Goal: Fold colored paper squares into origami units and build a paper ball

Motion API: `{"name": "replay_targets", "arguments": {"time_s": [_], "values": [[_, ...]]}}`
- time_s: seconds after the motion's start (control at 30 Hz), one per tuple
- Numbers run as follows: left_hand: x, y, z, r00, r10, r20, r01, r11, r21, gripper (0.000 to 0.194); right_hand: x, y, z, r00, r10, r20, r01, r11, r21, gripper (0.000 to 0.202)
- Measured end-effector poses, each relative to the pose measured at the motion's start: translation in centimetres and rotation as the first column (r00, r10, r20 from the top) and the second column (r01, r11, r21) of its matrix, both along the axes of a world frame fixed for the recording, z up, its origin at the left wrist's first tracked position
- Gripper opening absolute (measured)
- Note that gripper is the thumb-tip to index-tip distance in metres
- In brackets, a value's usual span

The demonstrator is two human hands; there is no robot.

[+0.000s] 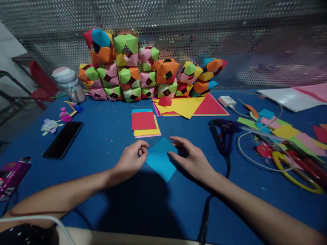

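Fingers of left hand [130, 157]: loosely curled, thumb and index tips slightly apart, at the left corner of the blue sheet [160, 161]; whether they pinch it, cannot tell.
Fingers of right hand [192, 157]: parted in a wide C, index extended, thumb tip over the sheet's right part; contact, cannot tell.
Blue sheet, place: on the table [102, 136], between the two hands, mostly left of the right thumb.
Blue sheet, direction: set cornerwise, one corner towards the person, the opposite one away; sides look near equal, long axis cannot be told.
Stack [143, 121]: coloured squares, red on top, just beyond the blue sheet.
Glue gun [227, 134]: right of the right hand, apart.
Phone [63, 140]: left, well apart.
Paper models [167, 67]: piled behind the stack.
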State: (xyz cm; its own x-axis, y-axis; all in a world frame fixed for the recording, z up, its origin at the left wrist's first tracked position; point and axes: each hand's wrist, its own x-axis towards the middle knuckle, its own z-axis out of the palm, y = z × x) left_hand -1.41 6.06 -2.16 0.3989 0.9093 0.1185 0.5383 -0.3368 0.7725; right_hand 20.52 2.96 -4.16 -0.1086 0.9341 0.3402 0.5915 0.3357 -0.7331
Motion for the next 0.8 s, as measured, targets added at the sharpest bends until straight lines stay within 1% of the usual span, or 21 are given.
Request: {"name": "replay_targets", "arguments": {"time_s": [0.13,0.23,0.3,0.37,0.43,0.53,0.63,0.7,0.8], "values": [[0.1,-0.1,0.3,1.0,-0.008,0.005,0.008,1.0,0.028,0.014,-0.1,-0.3,0.3,1.0,0.006,0.025,-0.006,1.0,-0.015,0.038],[0.0,0.2,0.3,0.999,-0.026,-0.023,0.027,0.998,0.055,0.016,-0.1,-0.4,0.5,0.996,0.039,0.076,-0.041,0.999,0.015,0.033],[-0.3,0.6,0.3,0.991,-0.089,-0.1,0.099,0.989,0.108,0.018,0.0,-0.4,0.7,0.985,0.105,0.135,-0.115,0.991,0.069,0.026],[-0.7,1.1,0.3,0.966,-0.17,-0.196,0.201,0.967,0.156,0.019,0.2,-0.3,0.7,0.961,0.187,0.204,-0.215,0.968,0.127,0.02],[-1.1,1.6,0.2,0.942,-0.219,-0.255,0.269,0.946,0.182,0.019,0.4,-0.3,0.6,0.934,0.248,0.257,-0.294,0.942,0.161,0.018],[-1.4,2.0,0.1,0.927,-0.254,-0.277,0.311,0.932,0.185,0.02,0.6,-0.4,0.2,0.907,0.303,0.293,-0.362,0.916,0.172,0.018],[-1.5,2.3,0.1,0.911,-0.296,-0.289,0.354,0.919,0.176,0.02,0.5,-0.6,0.0,0.896,0.326,0.301,-0.38,0.914,0.14,0.026],[-1.5,2.5,0.3,0.893,-0.335,-0.3,0.393,0.906,0.16,0.02,0.5,-0.7,0.0,0.883,0.345,0.319,-0.403,0.906,0.134,0.025],[-1.8,3.0,0.6,0.856,-0.419,-0.304,0.469,0.876,0.114,0.02,0.6,-0.8,0.1,0.839,0.39,0.378,-0.482,0.856,0.186,0.022]]}}
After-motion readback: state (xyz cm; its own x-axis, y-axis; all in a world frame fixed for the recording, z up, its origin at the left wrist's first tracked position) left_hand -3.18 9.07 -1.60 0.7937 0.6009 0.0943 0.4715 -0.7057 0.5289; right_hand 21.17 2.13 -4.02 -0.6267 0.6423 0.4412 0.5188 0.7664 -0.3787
